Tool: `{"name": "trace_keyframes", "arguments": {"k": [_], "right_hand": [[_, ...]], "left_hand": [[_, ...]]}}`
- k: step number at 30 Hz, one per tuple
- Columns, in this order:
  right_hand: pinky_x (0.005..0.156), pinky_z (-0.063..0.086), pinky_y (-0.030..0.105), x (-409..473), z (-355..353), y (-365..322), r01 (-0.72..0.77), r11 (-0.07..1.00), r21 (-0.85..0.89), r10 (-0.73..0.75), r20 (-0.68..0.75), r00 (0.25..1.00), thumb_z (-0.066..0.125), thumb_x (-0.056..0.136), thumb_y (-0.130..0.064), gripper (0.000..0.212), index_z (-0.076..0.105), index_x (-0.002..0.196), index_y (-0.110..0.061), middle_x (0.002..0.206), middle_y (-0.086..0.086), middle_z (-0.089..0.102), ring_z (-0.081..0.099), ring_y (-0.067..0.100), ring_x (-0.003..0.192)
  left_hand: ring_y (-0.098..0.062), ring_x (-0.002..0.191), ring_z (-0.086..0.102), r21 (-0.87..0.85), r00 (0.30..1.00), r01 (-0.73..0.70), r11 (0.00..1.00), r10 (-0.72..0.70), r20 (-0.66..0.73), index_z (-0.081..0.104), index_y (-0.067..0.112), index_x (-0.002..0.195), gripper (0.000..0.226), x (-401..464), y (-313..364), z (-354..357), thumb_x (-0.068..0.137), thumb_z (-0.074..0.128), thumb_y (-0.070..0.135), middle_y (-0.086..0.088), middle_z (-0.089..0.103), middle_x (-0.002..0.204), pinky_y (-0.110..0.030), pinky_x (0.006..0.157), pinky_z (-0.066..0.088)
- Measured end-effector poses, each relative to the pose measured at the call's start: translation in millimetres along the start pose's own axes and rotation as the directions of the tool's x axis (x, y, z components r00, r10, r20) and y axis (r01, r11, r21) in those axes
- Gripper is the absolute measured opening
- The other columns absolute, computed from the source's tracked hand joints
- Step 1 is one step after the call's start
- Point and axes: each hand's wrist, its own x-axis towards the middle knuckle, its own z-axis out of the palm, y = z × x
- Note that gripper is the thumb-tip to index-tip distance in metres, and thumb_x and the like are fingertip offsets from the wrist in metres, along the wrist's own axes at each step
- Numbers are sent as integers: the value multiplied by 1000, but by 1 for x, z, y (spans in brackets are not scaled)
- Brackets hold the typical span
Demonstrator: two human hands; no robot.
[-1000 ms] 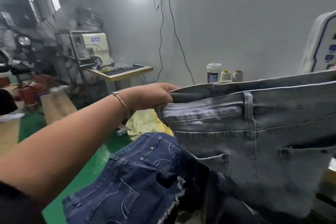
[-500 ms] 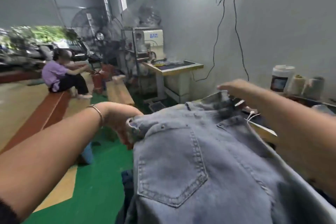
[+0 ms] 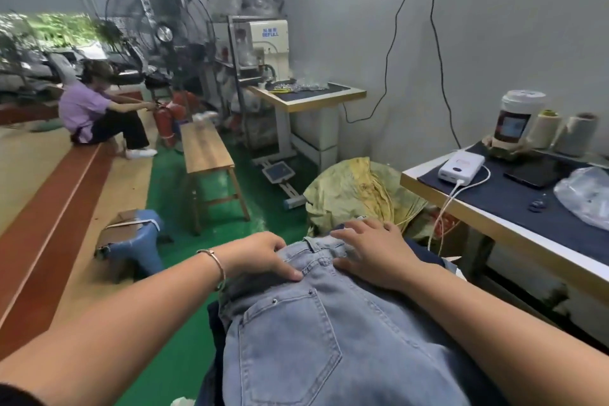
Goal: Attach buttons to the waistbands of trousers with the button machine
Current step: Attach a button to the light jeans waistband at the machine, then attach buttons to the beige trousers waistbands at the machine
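The light-blue trousers (image 3: pixel 329 333) lie back-pocket side up at the 6 o'clock position, over darker denim (image 3: pixel 214 323), waistband (image 3: pixel 316 249) farthest from the person. The left hand (image 3: pixel 260 255) rests on the waistband at its 9 o'clock end, fingers curled over the edge and thumb pressed flat; whether it pinches the cloth cannot be told. The right hand (image 3: pixel 372 252) lies flat on the 3 o'clock end, fingers spread and relaxed. The step appears to be laying this pair down on the stack. Smooth the waistband outward with both palms, keeping its edge square, so the pile stays even. The table (image 3: pixel 461 204) stands at 3 o'clock
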Motion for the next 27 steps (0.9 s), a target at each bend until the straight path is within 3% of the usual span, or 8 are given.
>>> {"name": "trace_keyframes", "arguments": {"k": [4,6,8,12,16,21,25,27], "right_hand": [[101,30,43,-17,-6,-2,64,998,16,-65,116,991,45,94,-54,41,53,131,-38,136,-9,49,39,18,129],[98,36,40,-37,-13,2,77,994,75,-80,43,996,49,94,-48,37,58,126,-33,133,-9,51,40,16,127],[96,42,38,-65,-26,11,74,981,182,-62,-69,996,55,93,-41,33,62,123,-29,134,-9,53,43,14,124],[80,48,36,-153,-58,38,-47,937,346,128,-215,968,63,91,-27,16,71,101,-17,99,-6,66,56,13,89],[69,46,35,-268,-89,63,-304,850,431,440,-262,859,69,87,-26,15,70,83,-11,75,-2,66,59,15,73],[60,40,18,-450,-106,57,-613,573,544,817,-325,475,72,85,-25,17,67,74,-12,67,-8,61,55,5,66],[57,43,18,-601,-86,5,-760,183,624,959,-283,-2,72,83,-32,20,64,69,-20,67,-7,62,57,3,68],[56,40,20,-666,-59,-37,-755,-62,653,948,-197,-248,73,82,-30,22,62,64,-23,64,-7,60,55,1,63]], "left_hand": [[-10,85,68,110,997,57,992,-61,37,70,26,92,30,1,-12,-8,75,77,50,12,73,89,-26,71,52],[-14,82,63,325,990,120,938,-138,30,64,21,97,31,3,-4,-3,78,76,43,5,69,95,-26,69,49],[-11,83,59,428,994,95,899,-59,-95,57,22,102,31,7,24,-5,77,74,30,6,63,97,-26,66,48],[-7,83,63,225,910,-316,922,362,-201,62,30,96,10,4,139,11,88,68,30,11,67,94,-18,62,45],[-13,74,67,-122,721,-656,745,666,189,71,16,85,5,-25,273,80,90,68,16,-3,74,79,-23,68,51],[-20,70,62,-183,336,-856,483,790,514,71,17,76,17,-95,427,191,92,65,17,-6,70,72,-36,74,50],[-7,69,65,-84,109,-975,204,778,618,72,28,70,28,-166,503,286,87,65,49,6,70,71,-34,69,50],[-8,65,64,-112,40,-982,153,745,666,71,30,67,30,-200,517,337,86,66,53,4,69,70,-33,63,49]]}}
